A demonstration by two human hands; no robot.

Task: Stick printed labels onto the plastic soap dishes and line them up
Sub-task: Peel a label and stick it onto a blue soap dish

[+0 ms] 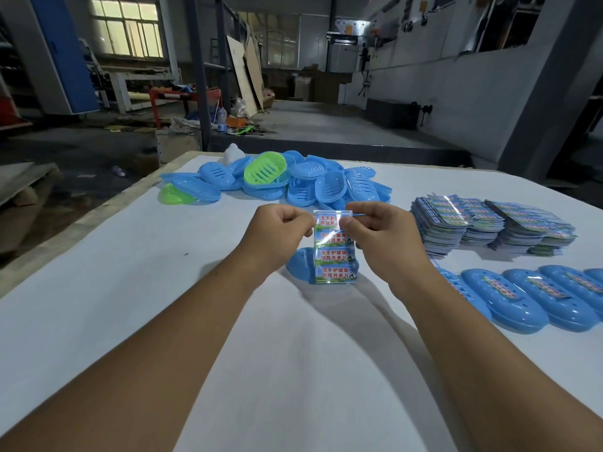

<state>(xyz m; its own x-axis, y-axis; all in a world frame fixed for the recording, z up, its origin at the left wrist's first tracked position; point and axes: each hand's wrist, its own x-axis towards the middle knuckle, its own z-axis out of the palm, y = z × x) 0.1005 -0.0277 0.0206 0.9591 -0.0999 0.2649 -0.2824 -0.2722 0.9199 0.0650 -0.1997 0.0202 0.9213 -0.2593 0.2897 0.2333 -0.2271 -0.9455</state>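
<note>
Head view. Both hands are raised above the white counter [98, 272], holding a label sheet [334, 252] of stacked printed stickers upright between them. The left hand [277, 234] pinches the sheet's upper left edge in a closed grip; the right hand [381, 233] pinches the top sticker's right end, fingers curled. Directly behind the sheet, a blue soap dish [301, 265] lies upside down on the counter. Far centre: a loose heap of soap dishes [293, 181], blue with two green. Right: stacks of label sheets [489, 226]. Near right: a row of labelled blue dishes [535, 298], overlapping, labels facing up.
</note>
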